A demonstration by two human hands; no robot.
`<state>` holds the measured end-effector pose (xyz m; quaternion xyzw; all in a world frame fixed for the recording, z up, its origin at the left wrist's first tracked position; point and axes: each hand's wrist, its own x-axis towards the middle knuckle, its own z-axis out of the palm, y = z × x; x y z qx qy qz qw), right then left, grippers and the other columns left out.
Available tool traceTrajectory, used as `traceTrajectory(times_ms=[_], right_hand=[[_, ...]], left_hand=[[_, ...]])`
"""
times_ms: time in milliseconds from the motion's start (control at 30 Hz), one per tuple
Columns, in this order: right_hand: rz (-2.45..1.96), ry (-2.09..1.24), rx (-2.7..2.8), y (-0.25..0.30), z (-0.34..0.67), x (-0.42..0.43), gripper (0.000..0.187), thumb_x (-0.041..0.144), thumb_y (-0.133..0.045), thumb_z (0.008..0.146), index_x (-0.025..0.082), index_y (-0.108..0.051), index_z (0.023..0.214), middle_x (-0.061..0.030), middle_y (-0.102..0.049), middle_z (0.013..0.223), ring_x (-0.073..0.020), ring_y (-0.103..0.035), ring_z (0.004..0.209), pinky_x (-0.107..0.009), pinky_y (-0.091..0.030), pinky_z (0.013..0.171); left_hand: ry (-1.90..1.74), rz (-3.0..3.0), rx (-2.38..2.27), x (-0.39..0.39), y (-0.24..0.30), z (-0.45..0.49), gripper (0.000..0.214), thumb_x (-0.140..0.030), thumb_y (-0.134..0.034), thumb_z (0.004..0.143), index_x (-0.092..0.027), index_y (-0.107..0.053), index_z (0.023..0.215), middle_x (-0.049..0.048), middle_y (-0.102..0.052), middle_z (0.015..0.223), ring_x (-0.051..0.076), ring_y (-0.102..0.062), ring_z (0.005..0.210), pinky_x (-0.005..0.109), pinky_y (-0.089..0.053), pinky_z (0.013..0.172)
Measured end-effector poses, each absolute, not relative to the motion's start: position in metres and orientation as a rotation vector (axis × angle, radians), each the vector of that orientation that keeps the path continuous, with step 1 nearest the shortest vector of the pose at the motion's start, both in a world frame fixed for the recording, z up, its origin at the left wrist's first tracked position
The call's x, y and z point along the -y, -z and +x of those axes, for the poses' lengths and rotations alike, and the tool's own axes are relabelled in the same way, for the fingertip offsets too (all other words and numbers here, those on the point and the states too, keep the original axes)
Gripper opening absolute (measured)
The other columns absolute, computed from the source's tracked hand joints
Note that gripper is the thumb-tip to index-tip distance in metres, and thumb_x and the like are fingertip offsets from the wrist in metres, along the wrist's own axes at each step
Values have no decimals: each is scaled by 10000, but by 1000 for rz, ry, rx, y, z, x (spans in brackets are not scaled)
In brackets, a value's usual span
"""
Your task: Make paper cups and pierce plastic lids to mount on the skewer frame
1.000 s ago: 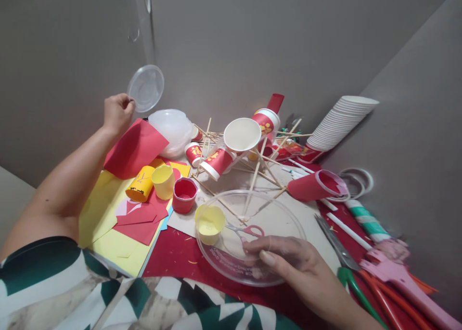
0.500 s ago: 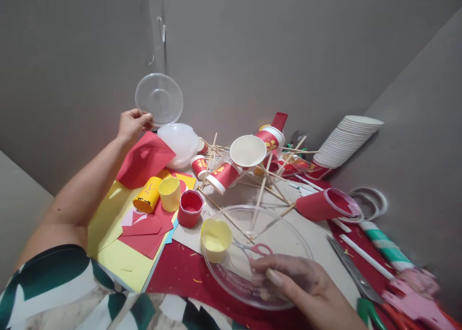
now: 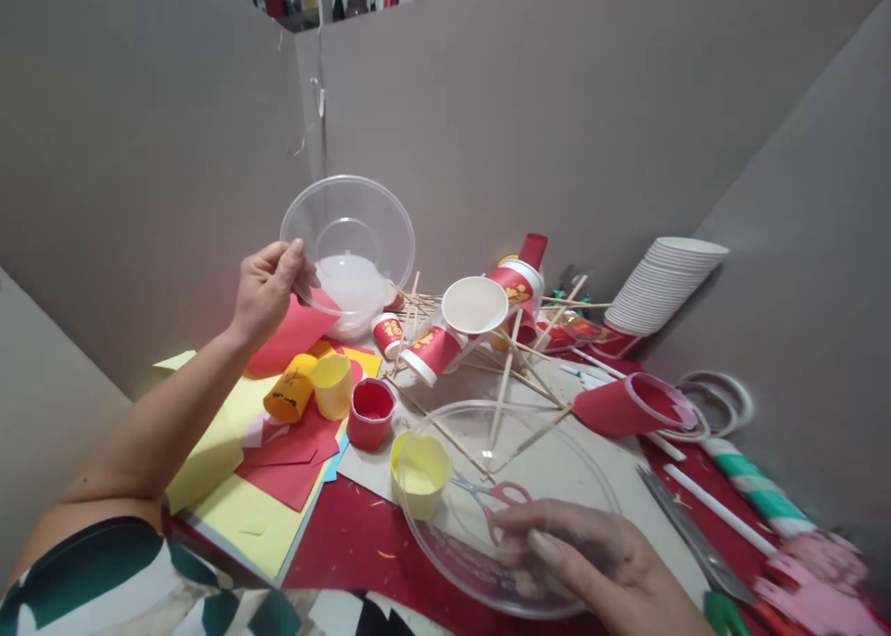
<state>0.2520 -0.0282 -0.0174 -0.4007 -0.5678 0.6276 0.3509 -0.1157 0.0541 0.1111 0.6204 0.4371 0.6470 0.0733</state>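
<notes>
My left hand (image 3: 275, 279), raised at the back left, pinches the left edge of a clear round plastic lid (image 3: 380, 211) held upright. Through it shows a stack of translucent round plastic pieces (image 3: 348, 288). My right hand (image 3: 591, 552), low at the front, grips another clear plastic lid (image 3: 480, 585), tilted above the table. Its thumb lies on the near side; the other fingers show through the plastic. Under or behind that lid are scissors with pink handles (image 3: 511, 493) and a yellow paper cup shape (image 3: 421, 478).
Red paper cups and wooden sticks form a structure around a white-rimmed cup (image 3: 475, 305). Coloured paper (image 3: 278, 543) and small paper tubes lie left. At right are stacked paper cups (image 3: 658, 288), a red paper cone (image 3: 613, 406), large scissors (image 3: 696, 534) and tape rolls (image 3: 728, 404).
My left hand has brought its lid rightward and closer, so it looks larger and overlaps the translucent stack. The right hand keeps its lid nearly in place. The view has tilted up slightly.
</notes>
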Motion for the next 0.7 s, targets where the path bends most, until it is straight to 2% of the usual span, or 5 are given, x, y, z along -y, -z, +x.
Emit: traceTrajectory(times_ms=[100, 167, 233, 467, 700], right_hand=[[-989, -1638, 1396, 14, 251, 27, 363, 559, -804, 783, 216, -822, 899, -65, -783, 749, -165, -710, 617, -255, -582, 607], [-921, -1669, 1322, 13, 250, 23, 331, 513, -799, 807, 213, -815, 946, -61, -789, 775, -142, -691, 581, -238, -560, 579], [-862, -1690, 1254, 12, 249, 20, 385, 557, -768, 819, 195, -808, 945, -84, -797, 793, -157, -691, 579, -258, -563, 571], [-822, -1734, 1002, 1, 252, 24, 637, 782, -695, 727, 186, -791, 928, -68, -772, 727, -200, -700, 581, -330, -603, 599], [-709, -1498, 955, -14, 260, 22, 260, 363, -880, 656, 154, -804, 789, -20, -749, 603, -102, -620, 416, -178, -496, 417]], left_hand=[[-2055, 2254, -1363, -11, -104, -91, 327, -466, -581, 993, -224, -692, 802, 12, -742, 715, 108, -651, 522, 247, -577, 518], [-1992, 2730, -1374, 13, -97, -79, 102, -301, -633, 978, -310, -732, 996, -5, -799, 920, 147, -759, 762, 287, -648, 677], [-1619, 3226, -1109, 28, -91, -69, 318, -227, -678, 941, -371, -687, 1224, 2, -796, 1085, 189, -775, 960, 333, -681, 779], [-1120, 3851, -504, 32, -80, -32, 165, -163, -726, 890, -196, -753, 1049, 89, -799, 1084, 274, -751, 1099, 331, -665, 862], [-928, 3627, -624, 34, -73, -18, 344, -110, -628, 916, -146, -659, 1257, 139, -746, 1245, 290, -683, 1234, 403, -590, 1032]])
